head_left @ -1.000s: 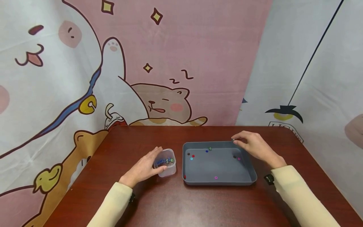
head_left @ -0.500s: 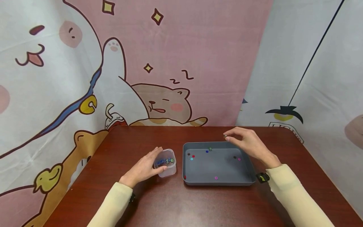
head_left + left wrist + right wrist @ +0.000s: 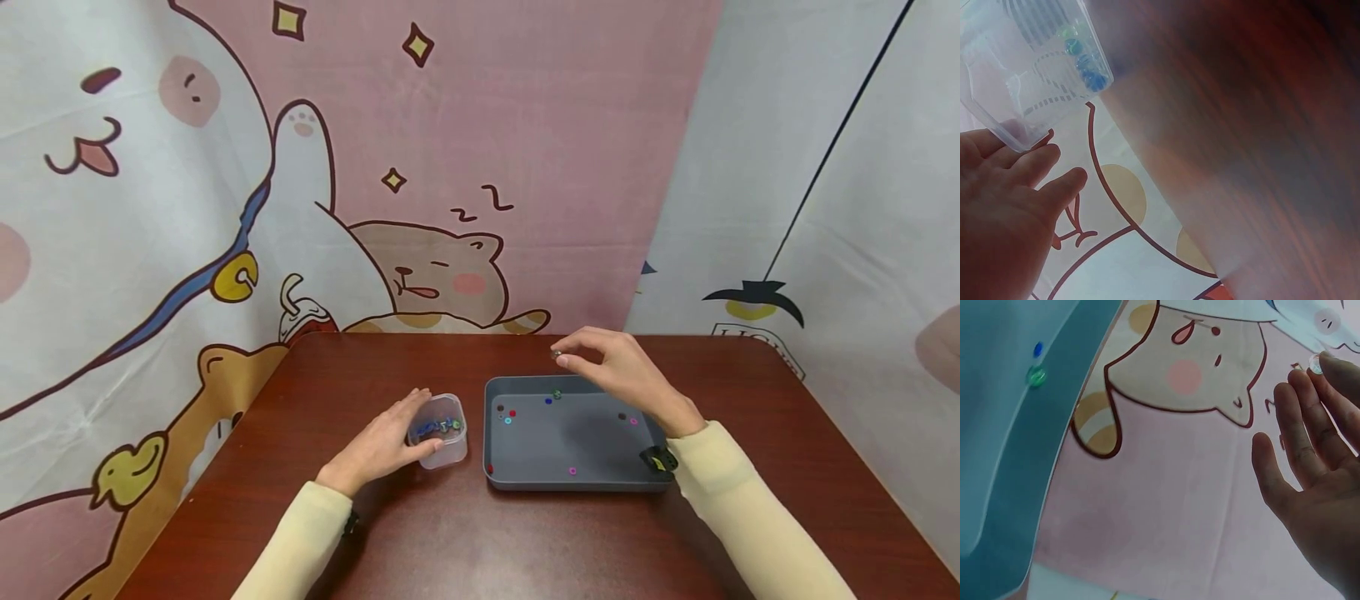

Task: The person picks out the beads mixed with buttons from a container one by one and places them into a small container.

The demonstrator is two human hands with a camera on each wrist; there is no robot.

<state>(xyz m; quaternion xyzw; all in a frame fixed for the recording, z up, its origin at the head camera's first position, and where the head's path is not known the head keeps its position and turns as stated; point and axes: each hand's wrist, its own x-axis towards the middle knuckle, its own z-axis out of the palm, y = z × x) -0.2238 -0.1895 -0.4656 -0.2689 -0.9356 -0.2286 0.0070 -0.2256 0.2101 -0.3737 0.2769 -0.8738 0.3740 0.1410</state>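
My left hand (image 3: 381,442) holds a clear plastic container (image 3: 450,452) at its left side, thumb in front and fingers behind. Blue and green glass marbles (image 3: 1088,69) lie at the container's bottom. Raised over the far edge of the grey tray (image 3: 521,479), my right hand (image 3: 622,375) pinches a small clear glass marble (image 3: 1315,364) between thumb and index finger; its other fingers are spread. Inside the tray a green marble (image 3: 557,394) and a small blue piece (image 3: 548,402) sit near the far wall.
Several small pieces are scattered in the tray, among them a red one (image 3: 512,413), a light blue ring (image 3: 507,421) and a pink ring (image 3: 573,472). The tray stands right of the container on a brown wooden table (image 3: 420,542). A cartoon-printed cloth (image 3: 585,167) hangs behind.
My right hand has moved left with the pinched marble, from the tray's far right corner to above its far edge. The left hand and container have stayed in place.
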